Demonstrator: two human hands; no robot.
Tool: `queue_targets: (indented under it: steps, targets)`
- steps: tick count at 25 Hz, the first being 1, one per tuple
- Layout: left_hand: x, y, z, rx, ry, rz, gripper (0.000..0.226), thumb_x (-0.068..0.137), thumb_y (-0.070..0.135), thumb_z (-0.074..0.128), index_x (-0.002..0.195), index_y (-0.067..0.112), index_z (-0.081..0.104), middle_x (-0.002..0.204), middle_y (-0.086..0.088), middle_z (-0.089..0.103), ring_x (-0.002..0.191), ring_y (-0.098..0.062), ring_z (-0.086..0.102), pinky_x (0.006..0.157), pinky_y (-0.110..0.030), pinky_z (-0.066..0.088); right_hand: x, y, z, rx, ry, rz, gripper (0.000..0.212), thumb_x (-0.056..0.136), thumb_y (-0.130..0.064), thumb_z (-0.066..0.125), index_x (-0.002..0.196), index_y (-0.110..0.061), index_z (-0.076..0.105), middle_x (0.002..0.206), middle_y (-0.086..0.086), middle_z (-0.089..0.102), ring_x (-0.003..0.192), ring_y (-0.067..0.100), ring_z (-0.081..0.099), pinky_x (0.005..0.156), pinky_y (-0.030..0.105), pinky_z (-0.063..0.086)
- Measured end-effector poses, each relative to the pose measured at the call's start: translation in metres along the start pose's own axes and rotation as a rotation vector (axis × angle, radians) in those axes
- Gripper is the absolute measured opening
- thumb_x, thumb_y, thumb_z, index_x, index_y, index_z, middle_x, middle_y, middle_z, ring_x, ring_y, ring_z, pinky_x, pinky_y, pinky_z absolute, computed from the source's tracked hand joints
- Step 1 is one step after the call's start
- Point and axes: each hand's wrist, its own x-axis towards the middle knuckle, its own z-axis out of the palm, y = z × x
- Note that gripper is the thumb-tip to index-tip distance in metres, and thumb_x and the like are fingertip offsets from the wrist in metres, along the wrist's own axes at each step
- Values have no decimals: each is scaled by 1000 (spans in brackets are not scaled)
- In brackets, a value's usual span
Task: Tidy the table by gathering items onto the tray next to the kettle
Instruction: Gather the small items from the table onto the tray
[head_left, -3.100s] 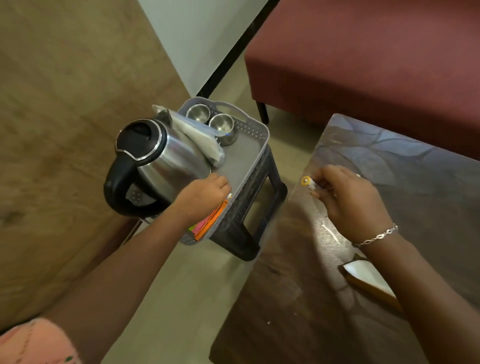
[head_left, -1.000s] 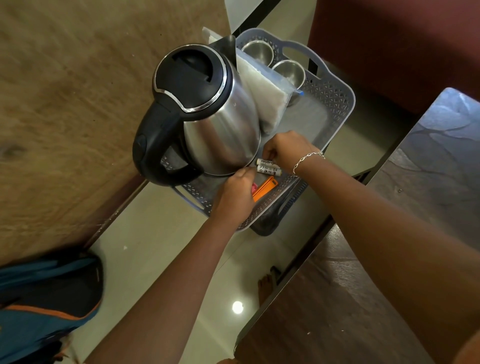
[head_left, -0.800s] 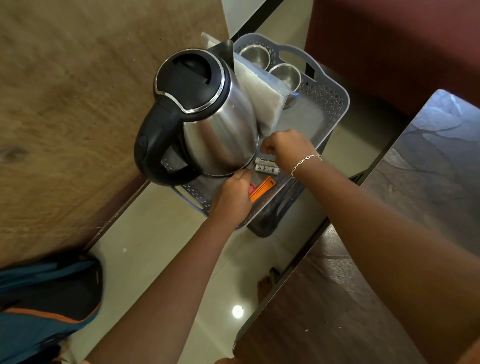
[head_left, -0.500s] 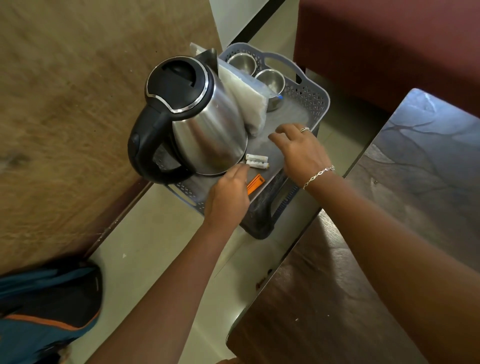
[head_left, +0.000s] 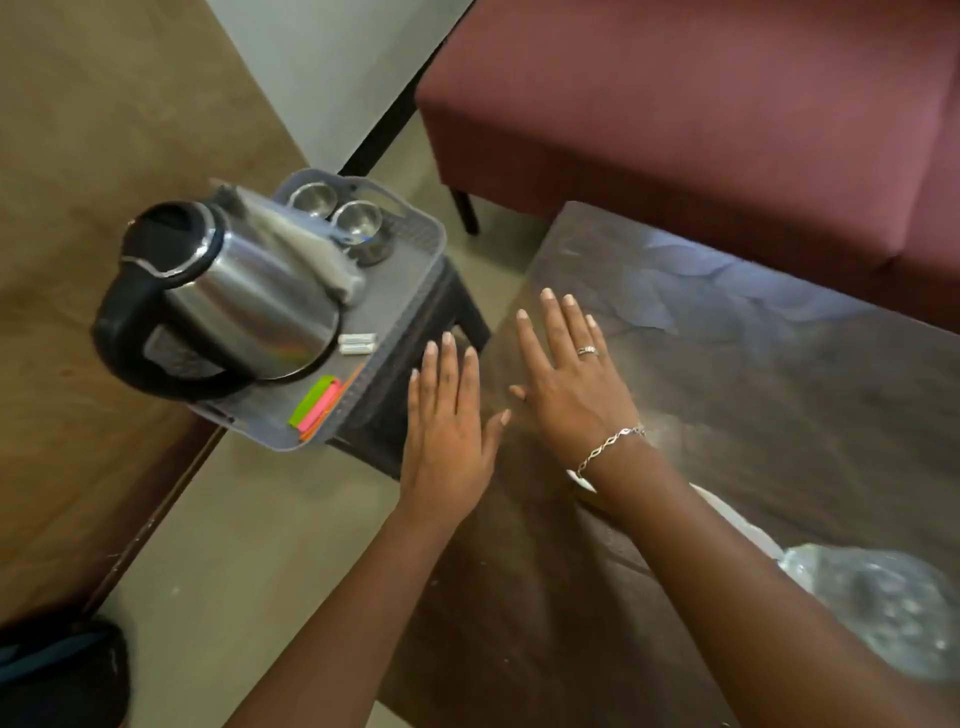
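A grey plastic tray (head_left: 423, 244) sits on a dark stool, carrying a steel kettle (head_left: 228, 296) with a black handle. Two white batteries (head_left: 356, 344) lie on the tray beside the kettle's base. Green, pink and orange sticky strips (head_left: 318, 402) lie at the tray's near corner. My left hand (head_left: 449, 415) hovers flat with straight fingers just right of the tray, holding nothing. My right hand (head_left: 569, 376) is spread flat over the dark table's (head_left: 753, 415) left edge, also empty.
Two steel cups (head_left: 337, 208) and a folded cloth (head_left: 306, 244) fill the tray's far end. On the table lie a white object (head_left: 737, 519) partly hidden by my right arm and a crumpled clear plastic bag (head_left: 878, 592). A maroon sofa (head_left: 701, 104) stands behind.
My right hand let go of the batteries, which now lie on the tray. Both hands drew back from the tray toward the table with fingers straightened.
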Motion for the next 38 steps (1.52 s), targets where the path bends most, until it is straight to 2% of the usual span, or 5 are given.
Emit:
queue_targets:
  steps: [10, 22, 29, 33, 38]
  targets:
    - [-53, 205, 31, -20, -67, 335, 70, 90, 49, 18, 145, 6, 15, 154, -12, 4, 142, -25, -4, 116, -39, 1, -182, 149, -63, 37, 99, 339, 66, 95, -33, 38, 145, -13, 0, 155, 17, -8, 142, 33, -12, 110, 37, -15]
    - [-117, 405, 104, -14, -253, 705, 68, 93, 47, 22, 146, 9, 4, 156, -11, -8, 138, -20, -23, 113, -31, -17, -388, 292, -55, 72, 50, 773, 61, 96, -31, 36, 145, -11, 7, 155, 17, 1, 143, 30, 0, 116, 40, -3]
    - [-132, 420, 126, 46, -348, 749, 61, 97, 39, 34, 146, 11, 12, 157, -10, -3, 139, -20, -20, 114, -31, -13, -438, 389, -62, 177, 199, 985, 42, 88, -10, 53, 128, -1, 44, 137, 21, 44, 124, 37, 43, 98, 46, 38]
    - [-150, 421, 132, -15, -322, 790, 52, 93, 28, 46, 138, 3, 36, 151, -17, 27, 143, -31, 14, 118, -42, 12, -449, 468, -57, 64, 51, 1111, 42, 87, -11, 54, 127, -3, 46, 125, 26, 48, 112, 45, 48, 92, 49, 42]
    - [-198, 426, 166, -177, -166, 1199, 35, 86, 13, 57, 119, -1, 58, 130, -19, 56, 127, -34, 46, 108, -46, 35, -448, 522, -38, 153, -142, 1127, 63, 90, -14, 51, 143, -25, 18, 153, 18, 7, 135, 45, 20, 107, 48, 28]
